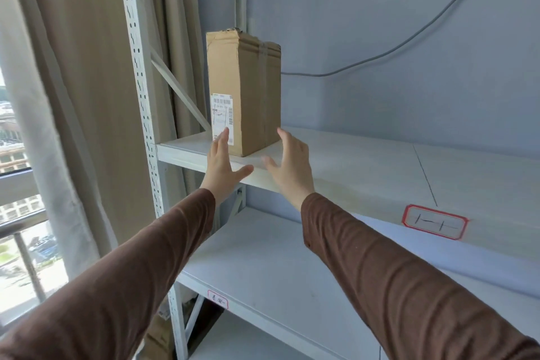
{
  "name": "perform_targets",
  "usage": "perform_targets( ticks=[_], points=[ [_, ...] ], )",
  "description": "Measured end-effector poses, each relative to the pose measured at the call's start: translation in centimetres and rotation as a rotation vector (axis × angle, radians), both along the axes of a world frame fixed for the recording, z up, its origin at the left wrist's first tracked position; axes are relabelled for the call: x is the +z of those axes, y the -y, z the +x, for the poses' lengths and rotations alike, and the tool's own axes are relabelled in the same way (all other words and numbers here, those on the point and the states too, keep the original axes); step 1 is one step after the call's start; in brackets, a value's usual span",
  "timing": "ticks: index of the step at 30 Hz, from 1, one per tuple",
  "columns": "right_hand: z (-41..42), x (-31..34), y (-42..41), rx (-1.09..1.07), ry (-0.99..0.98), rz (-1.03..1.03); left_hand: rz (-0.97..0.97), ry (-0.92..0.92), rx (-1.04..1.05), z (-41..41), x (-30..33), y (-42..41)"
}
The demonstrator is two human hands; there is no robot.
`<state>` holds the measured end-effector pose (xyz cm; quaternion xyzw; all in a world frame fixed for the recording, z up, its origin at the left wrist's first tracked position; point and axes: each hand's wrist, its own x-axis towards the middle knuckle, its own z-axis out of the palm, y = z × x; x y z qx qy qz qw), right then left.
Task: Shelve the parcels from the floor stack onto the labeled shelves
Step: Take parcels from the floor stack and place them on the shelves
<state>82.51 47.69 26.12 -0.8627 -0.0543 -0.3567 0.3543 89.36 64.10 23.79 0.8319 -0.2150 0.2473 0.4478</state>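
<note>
While the parcel (244, 93) stood upright at the upper shelf's (350, 166) left end, both hands flanked its base with fingers spread, left hand (223, 162) nearer, right hand (290, 165) just beside.

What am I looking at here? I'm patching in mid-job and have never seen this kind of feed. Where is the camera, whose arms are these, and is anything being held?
There is no machine here: a person is working with bare hands, and the single picture comes from a camera worn on their head, looking forward and down. The two brown sleeves are their own arms.

A tall cardboard parcel stands upright at the left end of a white shelf, with its shipping label facing the camera. The left hand and right hand are spread open on either side of its base. The left fingertips overlap the label and may touch it; neither hand has a grip on the parcel.

A red-bordered shelf tag is stuck on that shelf's front edge, and a smaller tag on the shelf below. A grey cable runs along the wall.
</note>
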Motion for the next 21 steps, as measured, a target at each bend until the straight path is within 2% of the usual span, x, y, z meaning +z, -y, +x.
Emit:
perform_targets(
  ticks=[4, 8, 15, 21],
  points=[
    [-4.3, -2.3, 2.3, -0.006, 0.151, -0.081, 0.02, 0.034, -0.047, -4.8, -1.7, 3.1],
    [-8.7, -5.0, 4.5, -0.04, 0.2, -0.108, 0.06, 0.04, -0.098, -9.3, -3.9, 5.5],
    [-17.8, -10.5, 8.0, -0.111, 0.087, -0.077, 0.131, 0.006, -0.17, -17.8, -8.0, 9.0],
    [-29.1, -16.9, 10.1, -0.19, -0.068, -0.036, 0.189, -0.086, -0.238, -28.4, -14.0, 11.4]
  ],
)
